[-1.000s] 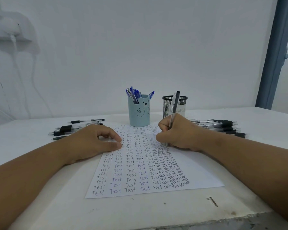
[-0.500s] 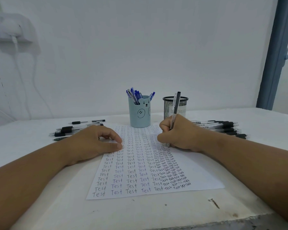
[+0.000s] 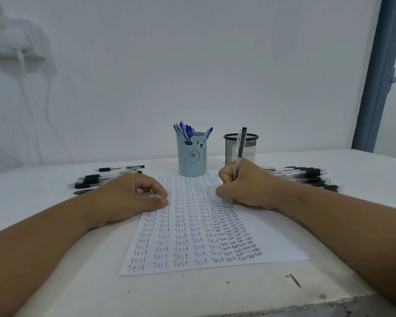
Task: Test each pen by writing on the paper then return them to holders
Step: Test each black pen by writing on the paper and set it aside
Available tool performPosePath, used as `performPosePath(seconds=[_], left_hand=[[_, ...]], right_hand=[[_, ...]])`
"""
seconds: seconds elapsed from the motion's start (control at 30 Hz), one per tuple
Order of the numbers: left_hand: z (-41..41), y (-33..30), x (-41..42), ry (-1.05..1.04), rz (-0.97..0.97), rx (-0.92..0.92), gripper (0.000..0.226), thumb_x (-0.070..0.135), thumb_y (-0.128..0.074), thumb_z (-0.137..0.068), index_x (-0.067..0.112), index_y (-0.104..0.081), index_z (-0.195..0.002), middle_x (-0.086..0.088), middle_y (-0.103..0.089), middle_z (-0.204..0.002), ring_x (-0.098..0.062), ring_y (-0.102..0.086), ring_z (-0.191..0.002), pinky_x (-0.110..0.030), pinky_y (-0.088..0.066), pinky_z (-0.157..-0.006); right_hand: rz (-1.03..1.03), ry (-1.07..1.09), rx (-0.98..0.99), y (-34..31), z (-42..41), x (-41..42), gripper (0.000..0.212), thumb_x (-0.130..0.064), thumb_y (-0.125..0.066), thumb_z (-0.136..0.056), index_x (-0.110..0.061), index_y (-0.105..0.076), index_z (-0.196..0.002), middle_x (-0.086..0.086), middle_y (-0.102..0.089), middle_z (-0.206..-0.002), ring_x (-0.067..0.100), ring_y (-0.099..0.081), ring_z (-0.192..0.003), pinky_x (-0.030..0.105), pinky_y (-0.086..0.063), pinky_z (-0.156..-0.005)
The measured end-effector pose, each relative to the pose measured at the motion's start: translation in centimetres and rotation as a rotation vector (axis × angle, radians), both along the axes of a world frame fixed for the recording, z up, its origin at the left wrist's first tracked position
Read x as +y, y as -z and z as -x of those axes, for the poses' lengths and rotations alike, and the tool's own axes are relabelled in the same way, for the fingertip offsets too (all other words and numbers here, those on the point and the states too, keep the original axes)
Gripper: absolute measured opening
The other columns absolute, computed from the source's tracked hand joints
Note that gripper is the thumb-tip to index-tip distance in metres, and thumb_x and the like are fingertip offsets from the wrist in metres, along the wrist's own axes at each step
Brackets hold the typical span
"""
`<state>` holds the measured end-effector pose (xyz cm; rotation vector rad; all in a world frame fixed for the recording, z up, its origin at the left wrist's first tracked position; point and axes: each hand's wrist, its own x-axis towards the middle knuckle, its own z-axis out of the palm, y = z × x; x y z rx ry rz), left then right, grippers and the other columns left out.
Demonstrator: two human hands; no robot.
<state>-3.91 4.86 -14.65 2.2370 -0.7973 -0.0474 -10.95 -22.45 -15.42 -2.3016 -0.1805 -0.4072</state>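
Observation:
A white paper [image 3: 270, 239] covered in rows of the word "Test" lies on the table. My right hand [image 3: 245, 186] grips a clear pen with a black cap [image 3: 240, 149], its tip touching the paper's upper right part. My left hand [image 3: 128, 197] rests on the paper's left edge, fingers loosely curled, thumb pressing the sheet. Behind the paper stand a light-blue bear holder [image 3: 191, 156] with several blue pens [image 3: 185, 131] and a black mesh holder [image 3: 249, 145]. Loose black-capped pens lie in a pile at left [image 3: 94, 179] and another at right [image 3: 306, 175].
The white table [image 3: 55, 259] ends in a chipped front edge near me. A small dark mark [image 3: 293, 279] sits on it at the front right. A white wall rises behind, with a blue door frame [image 3: 377, 76] at right.
My right hand shifted very slightly while writing with the pen. The left hand stays on the paper.

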Motion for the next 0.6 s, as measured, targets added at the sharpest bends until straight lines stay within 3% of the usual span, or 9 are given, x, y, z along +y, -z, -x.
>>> performPosePath(seconds=[0.23, 0.4, 0.47, 0.6], left_hand=[[0.16, -0.11, -0.06, 0.0, -0.013, -0.004, 0.017, 0.038, -0.083, -0.075, 0.033, -0.079, -0.09, 0.018, -0.069, -0.102, 0.018, -0.056, -0.081, -0.013, -0.038, -0.077], [0.09, -0.09, 0.04, -0.004, -0.013, 0.007, 0.017, 0.041, -0.084, -0.073, 0.036, -0.078, -0.089, 0.02, -0.07, -0.103, 0.017, -0.057, -0.09, -0.013, -0.039, -0.081], [0.12, -0.1, 0.07, -0.001, -0.008, 0.01, 0.018, 0.041, -0.084, -0.073, 0.036, -0.079, -0.089, 0.021, -0.07, -0.102, 0.017, -0.057, -0.09, -0.013, -0.039, -0.081], [0.1, -0.08, 0.07, -0.003, -0.006, 0.008, 0.017, 0.041, -0.084, -0.073, 0.036, -0.079, -0.088, 0.022, -0.069, -0.099, 0.017, -0.057, -0.089, -0.013, -0.039, -0.081]], right_hand=[[0.008, 0.025, -0.008, 0.03, -0.03, 0.09, 0.032, -0.019, -0.065, -0.065, -0.018, -0.036, -0.05, 0.008, -0.033, -0.051, 0.024, -0.052, -0.065, 0.036, -0.035, -0.062], [-0.007, 0.027, 0.037, -0.21, 0.07, 0.03, 0.034, -0.007, -0.067, -0.073, -0.013, -0.039, -0.053, 0.01, -0.034, -0.054, 0.022, -0.07, -0.062, 0.035, -0.038, -0.063], [-0.008, 0.028, 0.025, -0.18, 0.09, 0.03, 0.036, -0.012, -0.067, -0.069, -0.018, -0.036, -0.05, 0.007, -0.032, -0.051, 0.028, -0.065, -0.063, 0.035, -0.037, -0.063], [-0.015, 0.021, 0.011, -0.13, 0.11, 0.19, 0.031, -0.019, -0.065, -0.064, -0.017, -0.038, -0.05, 0.009, -0.033, -0.052, 0.025, -0.053, -0.065, 0.035, -0.037, -0.062]])
